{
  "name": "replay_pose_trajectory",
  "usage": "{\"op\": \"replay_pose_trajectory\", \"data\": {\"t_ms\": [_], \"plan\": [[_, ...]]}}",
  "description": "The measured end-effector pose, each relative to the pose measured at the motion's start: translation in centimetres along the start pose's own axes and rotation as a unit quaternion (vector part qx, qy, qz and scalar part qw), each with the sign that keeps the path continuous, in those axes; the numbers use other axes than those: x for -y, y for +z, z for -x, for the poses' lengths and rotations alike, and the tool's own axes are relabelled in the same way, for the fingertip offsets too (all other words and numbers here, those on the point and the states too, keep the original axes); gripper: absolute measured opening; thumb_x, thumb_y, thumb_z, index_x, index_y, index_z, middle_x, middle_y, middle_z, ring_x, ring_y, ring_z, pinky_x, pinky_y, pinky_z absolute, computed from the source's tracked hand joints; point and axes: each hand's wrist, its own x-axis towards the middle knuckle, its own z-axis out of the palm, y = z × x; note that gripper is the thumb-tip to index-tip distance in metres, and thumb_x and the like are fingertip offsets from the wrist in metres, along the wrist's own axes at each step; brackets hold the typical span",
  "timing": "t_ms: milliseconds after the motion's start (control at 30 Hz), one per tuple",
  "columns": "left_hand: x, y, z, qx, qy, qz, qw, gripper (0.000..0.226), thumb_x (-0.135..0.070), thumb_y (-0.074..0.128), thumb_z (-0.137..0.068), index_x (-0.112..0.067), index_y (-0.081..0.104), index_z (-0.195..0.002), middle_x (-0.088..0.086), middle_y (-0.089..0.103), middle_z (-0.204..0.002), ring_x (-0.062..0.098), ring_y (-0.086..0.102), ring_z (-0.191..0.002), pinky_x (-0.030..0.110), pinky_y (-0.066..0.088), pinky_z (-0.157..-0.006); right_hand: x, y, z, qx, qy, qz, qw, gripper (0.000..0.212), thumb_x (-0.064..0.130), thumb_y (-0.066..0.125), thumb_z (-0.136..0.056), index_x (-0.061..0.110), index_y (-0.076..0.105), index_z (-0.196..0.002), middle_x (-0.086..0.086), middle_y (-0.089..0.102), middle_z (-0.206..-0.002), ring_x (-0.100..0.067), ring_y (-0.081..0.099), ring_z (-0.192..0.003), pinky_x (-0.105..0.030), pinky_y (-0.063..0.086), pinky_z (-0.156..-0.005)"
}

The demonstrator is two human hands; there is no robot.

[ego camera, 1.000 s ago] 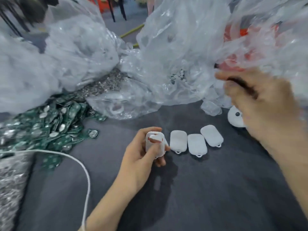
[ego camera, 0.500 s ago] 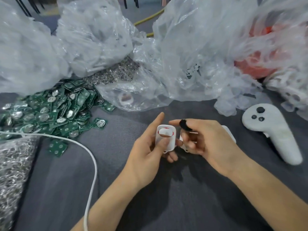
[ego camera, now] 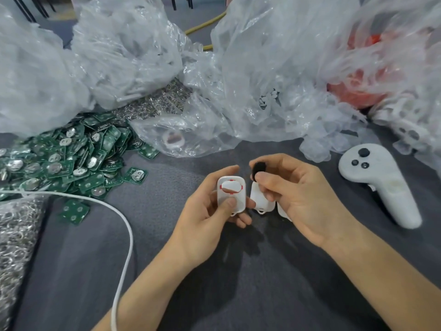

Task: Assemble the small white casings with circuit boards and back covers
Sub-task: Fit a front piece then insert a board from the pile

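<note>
Many PCBs (ego camera: 71,154), bags (ego camera: 119,56) on grey cloth (ego camera: 59,271)

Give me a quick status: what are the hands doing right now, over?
Left hand grips white casing. Right hand pinches small black piece beside it. Flat white shells lie under right hand. Nothing between piece and casing.
</note>
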Motion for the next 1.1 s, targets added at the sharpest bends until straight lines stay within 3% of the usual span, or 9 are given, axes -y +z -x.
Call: {"op": "replay_pose_trajectory", "data": {"t_ms": [267, 333, 400, 433, 500, 567, 700, 967, 1100], "plan": [[0.0, 0.3, 0.1, -0.001, 0.007, 0.005, 1.000, 0.035, 0.000, 0.050, -0.095, -0.011, 0.044, -0.127, 0.010, 0.070, -0.082, 0.020, 0.062, -0.062, 0.027, 0.051, -0.061, 0.9, 0.1, 0.3, 0.070, 0.052, -0.211, 0.973, 0.014, 0.001, 0.062, -0.073, 0.008, 0.063, -0.085, -0.014, 0.070, -0.085, -0.018, 0.068, -0.070, -0.020, 0.054, -0.064], [0.0, 0.3, 0.1, 0.000, 0.013, -0.002, 1.000, 0.030, -0.005, 0.048, -0.092, -0.008, 0.045, -0.121, 0.008, 0.070, -0.082, 0.019, 0.062, -0.063, 0.027, 0.051, -0.061, 0.9, 0.5, 0.5, 0.073, 0.005, -0.193, 0.979, 0.011, -0.001, 0.062, -0.075, 0.007, 0.061, -0.083, -0.011, 0.071, -0.087, -0.024, 0.071, -0.080, -0.022, 0.055, -0.072], [0.2, 0.3, 0.0, -0.005, 0.010, -0.002, 1.000, 0.020, 0.000, 0.046, -0.094, -0.005, 0.048, -0.113, 0.007, 0.071, -0.082, 0.017, 0.062, -0.061, 0.025, 0.051, -0.060, 1.0, 0.9, 0.9, 0.027, -0.128, -0.039, 0.991, 0.014, -0.006, 0.065, -0.079, 0.007, 0.061, -0.083, -0.006, 0.070, -0.086, -0.024, 0.071, -0.086, -0.025, 0.056, -0.075], [0.2, 0.2, 0.0, -0.006, 0.007, -0.001, 1.000, 0.018, 0.005, 0.044, -0.096, -0.005, 0.049, -0.111, 0.007, 0.071, -0.082, 0.017, 0.062, -0.061, 0.024, 0.051, -0.060, 1.0, 0.9, 1.1, -0.016, -0.236, 0.083, 0.968, 0.014, -0.007, 0.066, -0.080, 0.007, 0.062, -0.083, -0.005, 0.069, -0.086, -0.021, 0.070, -0.086, -0.025, 0.056, -0.075], [0.3, 0.2, 0.0, -0.005, 0.002, -0.001, 1.000, 0.020, 0.008, 0.041, -0.096, -0.005, 0.050, -0.107, 0.007, 0.071, -0.081, 0.017, 0.062, -0.060, 0.024, 0.051, -0.060, 1.0, 0.8, 1.4, -0.075, -0.448, 0.295, 0.841, 0.010, -0.006, 0.066, -0.083, 0.004, 0.066, -0.082, -0.005, 0.064, -0.090, -0.013, 0.063, -0.080, -0.020, 0.051, -0.071], [0.2, 0.2, 0.0, 0.000, 0.005, -0.007, 1.000, 0.019, 0.007, 0.041, -0.095, -0.005, 0.050, -0.106, 0.005, 0.071, -0.079, 0.017, 0.063, -0.061, 0.025, 0.052, -0.061, 0.8, 0.9, 1.8, -0.103, -0.545, 0.362, 0.749, 0.009, -0.004, 0.064, -0.087, 0.005, 0.064, -0.083, -0.005, 0.060, -0.094, -0.014, 0.056, -0.073, -0.021, 0.047, -0.067], [0.0, 0.1, 0.0, 0.008, 0.011, -0.018, 1.000, 0.019, 0.007, 0.041, -0.095, -0.004, 0.050, -0.108, 0.001, 0.070, -0.076, 0.016, 0.064, -0.063, 0.027, 0.054, -0.063, 0.5, 1.1, 2.0, -0.124, -0.585, 0.368, 0.713, 0.006, 0.003, 0.062, -0.091, 0.008, 0.058, -0.090, -0.007, 0.055, -0.096, -0.017, 0.055, -0.075, -0.023, 0.046, -0.067], [0.1, 0.2, 0.0, 0.001, 0.009, -0.009, 1.000, 0.015, 0.004, 0.045, -0.096, -0.006, 0.050, -0.106, 0.001, 0.070, -0.076, 0.016, 0.064, -0.063, 0.025, 0.053, -0.062, 0.5, 1.1, 2.0, -0.118, -0.564, 0.363, 0.732, 0.009, -0.002, 0.064, -0.088, 0.005, 0.060, -0.090, -0.008, 0.064, -0.088, -0.020, 0.059, -0.076, -0.024, 0.049, -0.071], [0.1, 0.3, 0.0, -0.004, 0.004, -0.012, 1.000, 0.021, 0.009, 0.042, -0.095, -0.006, 0.052, -0.106, 0.003, 0.072, -0.078, 0.016, 0.067, -0.066, 0.024, 0.054, -0.064, 0.1, 1.7, 1.9, -0.097, -0.354, 0.289, 0.884, 0.007, 0.005, 0.069, -0.083, 0.010, 0.067, -0.087, 0.003, 0.065, -0.083, -0.010, 0.061, -0.075, -0.020, 0.050, -0.066]]}}
